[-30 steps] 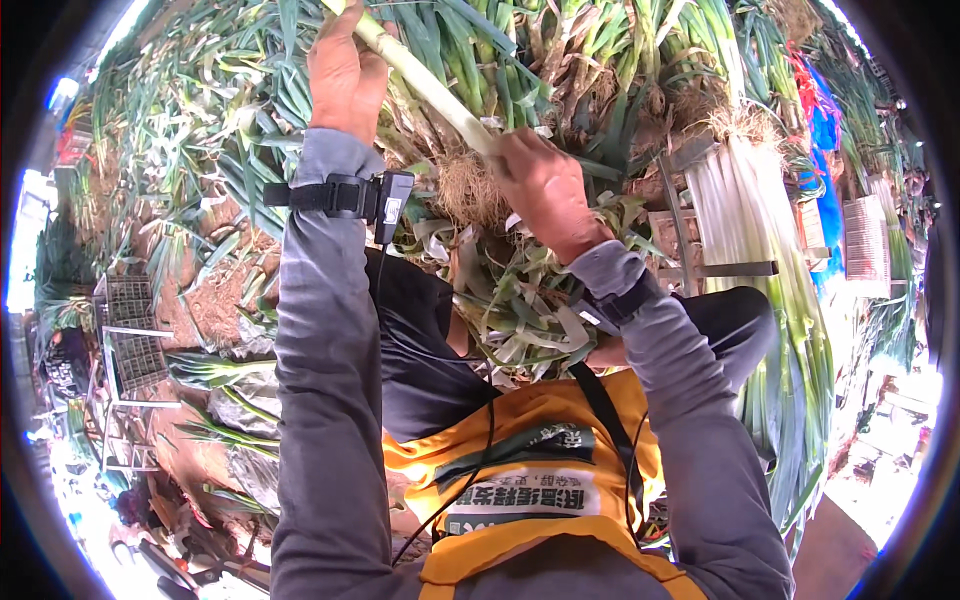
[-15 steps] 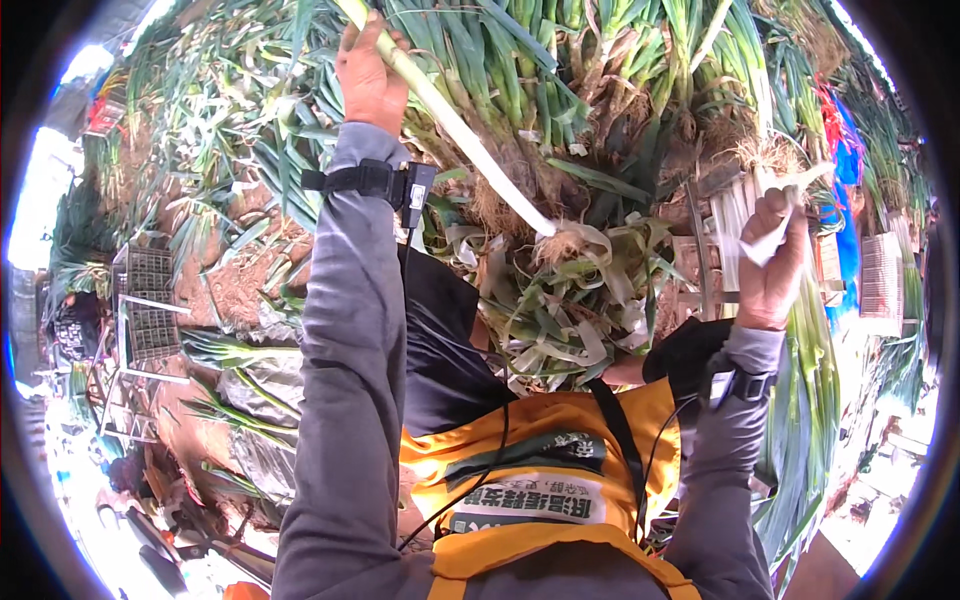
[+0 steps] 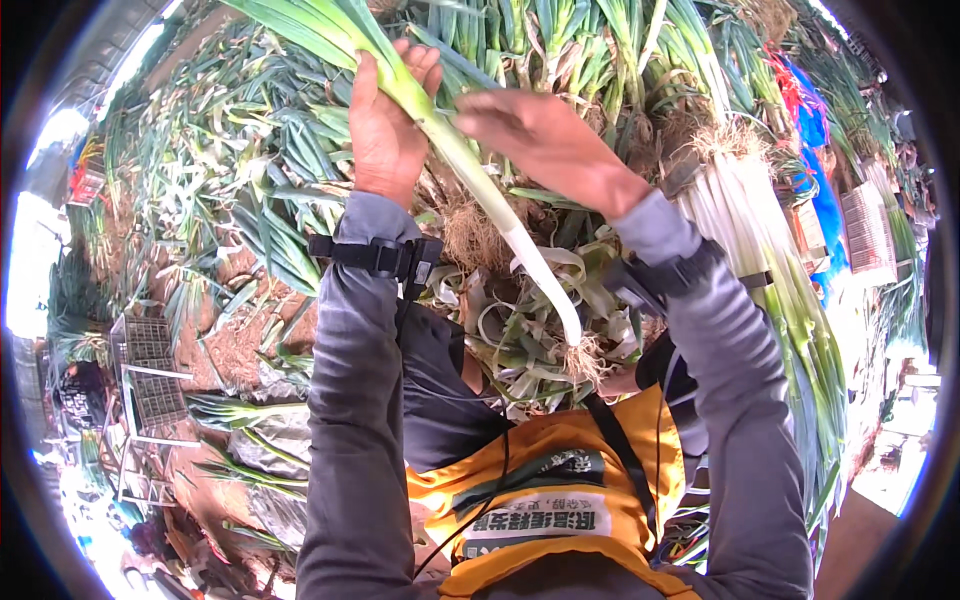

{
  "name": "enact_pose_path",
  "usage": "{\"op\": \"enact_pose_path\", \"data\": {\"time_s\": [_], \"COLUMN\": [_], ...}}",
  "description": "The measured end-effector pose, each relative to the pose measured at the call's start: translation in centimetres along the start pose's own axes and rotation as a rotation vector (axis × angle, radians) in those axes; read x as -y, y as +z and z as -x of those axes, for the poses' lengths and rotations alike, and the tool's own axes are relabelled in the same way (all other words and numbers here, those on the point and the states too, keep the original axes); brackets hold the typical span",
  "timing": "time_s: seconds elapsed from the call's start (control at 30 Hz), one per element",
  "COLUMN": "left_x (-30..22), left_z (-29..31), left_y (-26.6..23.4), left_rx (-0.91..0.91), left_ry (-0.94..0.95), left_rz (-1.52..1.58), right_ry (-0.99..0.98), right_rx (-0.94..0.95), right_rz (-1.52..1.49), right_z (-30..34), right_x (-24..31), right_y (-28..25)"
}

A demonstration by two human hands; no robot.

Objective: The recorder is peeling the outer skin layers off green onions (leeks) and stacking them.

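Left hand (image 3: 392, 140) holds one leek (image 3: 490, 205) at upper centre, stalk lying between thumb and fingers. Leek slants from upper left toward centre; its roots (image 3: 584, 362) hang over leaf scraps (image 3: 510, 325), just above the yellow apron (image 3: 560, 490).

Change against 0.5 s earlier: right hand (image 3: 545, 140) was at right of frame gripping a pale strip; now it is beside the stalk, fingers stretched out and loosely open. The strip is gone from it. Root end sits lower in frame, and more green leaf shows past the left hand.

Surroundings: loose leeks (image 3: 560, 50) along the upper edge; trimmed bundle (image 3: 765, 240) at right, blue sheet (image 3: 825, 215) beyond it; wire crate (image 3: 145, 345) at left. Right forearm crosses in front of the bundle's near edge.

Unclear: right hand is motion-blurred, contact with the stalk cannot be told. Leaf tips are cut off by the upper edge. Glare washes out the left rim.
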State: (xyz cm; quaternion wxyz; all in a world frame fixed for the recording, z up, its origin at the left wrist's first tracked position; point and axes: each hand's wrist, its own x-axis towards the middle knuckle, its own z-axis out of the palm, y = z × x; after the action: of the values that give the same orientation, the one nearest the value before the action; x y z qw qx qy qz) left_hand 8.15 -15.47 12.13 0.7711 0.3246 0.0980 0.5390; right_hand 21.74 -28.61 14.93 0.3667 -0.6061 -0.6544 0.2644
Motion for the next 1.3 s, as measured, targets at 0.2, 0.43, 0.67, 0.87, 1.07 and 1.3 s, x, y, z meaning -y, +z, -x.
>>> {"op": "enact_pose_path", "data": {"time_s": [0.2, 0.43, 0.67, 0.87, 1.07, 1.3], "left_x": [0.5, 2.1, 2.7, 3.0, 1.7, -1.4], "left_z": [1.3, 0.7, 0.1, -0.5, -1.7, -3.5], "left_y": [0.5, -0.4, -0.8, -2.6, -2.9, -7.3], "left_rx": [0.166, 0.181, 0.320, 0.099, 0.073, -0.035], "left_ry": [-0.075, -0.059, -0.129, -0.144, -0.002, 0.026], "left_rz": [-0.006, 0.143, 0.175, 0.010, -0.064, -0.073], "right_ry": [-0.275, -0.155, -0.164, -0.195, -0.052, 0.103], "right_rx": [-0.055, -0.070, -0.051, -0.248, -0.219, -0.036], "right_rz": [-0.478, -0.789, -0.820, -0.012, -0.972, -0.969], "right_z": [-4.6, -5.2, -5.1, -4.7, -2.4, 7.0], "right_x": [-0.6, -2.1, -3.4, -1.9, -4.0, -6.5], "right_y": [1.1, 2.3, 1.1, 1.3, 1.0, -1.9]}}
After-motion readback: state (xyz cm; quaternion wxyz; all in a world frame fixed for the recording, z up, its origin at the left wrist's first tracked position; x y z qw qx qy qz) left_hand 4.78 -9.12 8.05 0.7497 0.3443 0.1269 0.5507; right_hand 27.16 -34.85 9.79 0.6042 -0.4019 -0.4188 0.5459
